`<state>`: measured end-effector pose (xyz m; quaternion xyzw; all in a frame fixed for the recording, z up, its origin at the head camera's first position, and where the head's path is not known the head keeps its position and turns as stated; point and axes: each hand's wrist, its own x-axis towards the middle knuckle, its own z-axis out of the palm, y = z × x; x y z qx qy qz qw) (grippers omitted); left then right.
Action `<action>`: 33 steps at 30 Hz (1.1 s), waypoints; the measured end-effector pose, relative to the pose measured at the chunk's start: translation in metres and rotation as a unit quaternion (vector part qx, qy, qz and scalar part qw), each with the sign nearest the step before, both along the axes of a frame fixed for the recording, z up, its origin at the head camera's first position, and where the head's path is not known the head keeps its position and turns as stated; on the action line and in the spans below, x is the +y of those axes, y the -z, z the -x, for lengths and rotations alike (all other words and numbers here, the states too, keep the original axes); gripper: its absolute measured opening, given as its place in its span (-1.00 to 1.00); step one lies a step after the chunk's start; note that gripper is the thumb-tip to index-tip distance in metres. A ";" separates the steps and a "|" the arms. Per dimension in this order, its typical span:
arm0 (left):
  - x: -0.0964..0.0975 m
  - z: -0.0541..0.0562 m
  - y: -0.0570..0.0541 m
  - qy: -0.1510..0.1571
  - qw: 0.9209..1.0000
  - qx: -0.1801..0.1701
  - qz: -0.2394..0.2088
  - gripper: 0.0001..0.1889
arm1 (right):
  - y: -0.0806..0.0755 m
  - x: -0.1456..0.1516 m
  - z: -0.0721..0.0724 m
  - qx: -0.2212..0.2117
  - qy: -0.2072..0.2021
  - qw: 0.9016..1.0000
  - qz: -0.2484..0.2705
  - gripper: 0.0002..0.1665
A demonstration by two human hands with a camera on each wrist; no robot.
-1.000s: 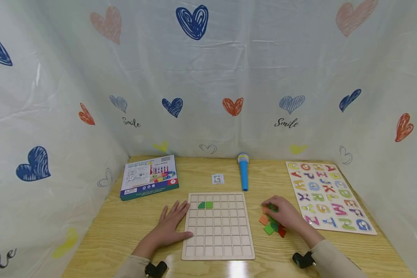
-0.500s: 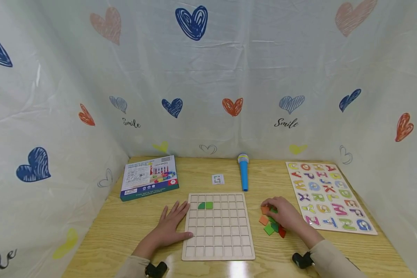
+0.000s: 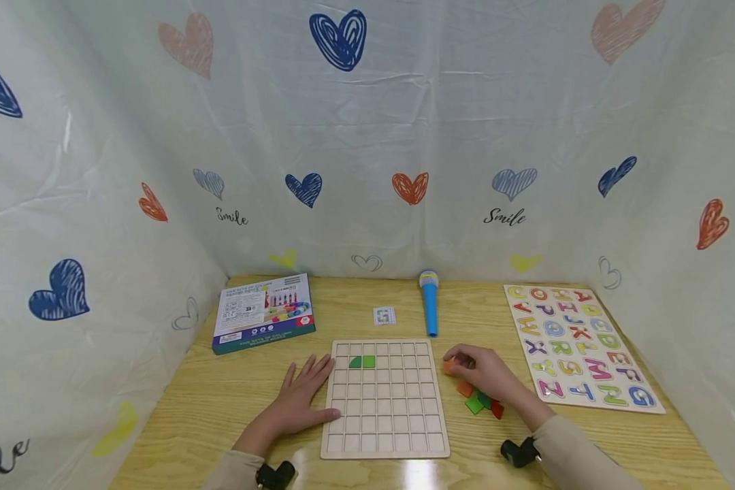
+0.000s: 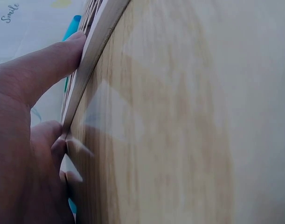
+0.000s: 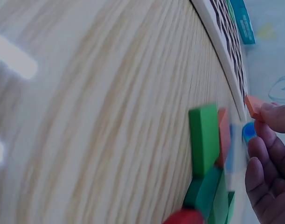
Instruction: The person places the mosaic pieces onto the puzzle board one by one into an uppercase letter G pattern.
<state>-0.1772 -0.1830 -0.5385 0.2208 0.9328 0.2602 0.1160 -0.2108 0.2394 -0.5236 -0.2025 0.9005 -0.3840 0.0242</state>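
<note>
An orange tile (image 3: 448, 367) sits in the pinch of the right hand (image 3: 484, 371), gripped between thumb and fingertips, just outside the wooden grid board (image 3: 384, 408) at its two o'clock. From here I see two pieces in the board's cells, side by side toward eleven o'clock: a dark green round-cornered tile (image 3: 356, 362) and, touching its right, a bright green square tile (image 3: 369, 361). The left hand (image 3: 297, 401) lies at the board's nine o'clock, fingers spread wide, its thumb tip touching the edge and nothing in its grasp.

At three o'clock, below the right hand, is a small heap of pieces: an orange square (image 3: 465, 388) toward ten, a light green square (image 3: 474, 405) at its lower left, a dark green piece (image 3: 484, 400) in the middle and a red piece (image 3: 497, 409) toward four. The hand hides part of the heap.

Farther out on the wood-grain table (image 3: 190, 422), a small white printed card (image 3: 384, 315) lies at twelve, a blue toy microphone (image 3: 429, 309) at one, a printed toy box (image 3: 263, 313) at ten, and an alphabet puzzle board (image 3: 582, 347) between two and three. A heart-patterned curtain (image 3: 367, 129) hangs behind.
</note>
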 end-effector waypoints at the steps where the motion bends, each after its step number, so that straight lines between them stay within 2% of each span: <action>1: 0.000 0.000 0.000 0.001 1.000 0.000 0.000 0.02 | 0.000 -0.004 0.001 -0.002 -0.002 1.000 0.003 -0.81; 10: -0.001 0.000 0.000 -0.001 1.000 0.000 -0.003 0.03 | 0.000 -0.045 0.013 -0.012 -0.024 0.999 0.022 -0.87; 17: -0.001 0.001 0.001 0.001 1.000 0.004 0.003 0.03 | 0.000 -0.077 0.026 -0.049 -0.019 0.998 0.030 -0.90; 24: -0.001 0.001 0.000 0.000 1.000 0.006 0.000 0.03 | 0.003 -0.100 0.036 -0.038 -0.051 0.998 0.022 -0.90; 33: 0.000 0.000 0.001 -0.002 1.000 0.004 0.002 0.03 | 0.003 -0.121 0.038 -0.028 -0.070 0.997 0.002 -0.90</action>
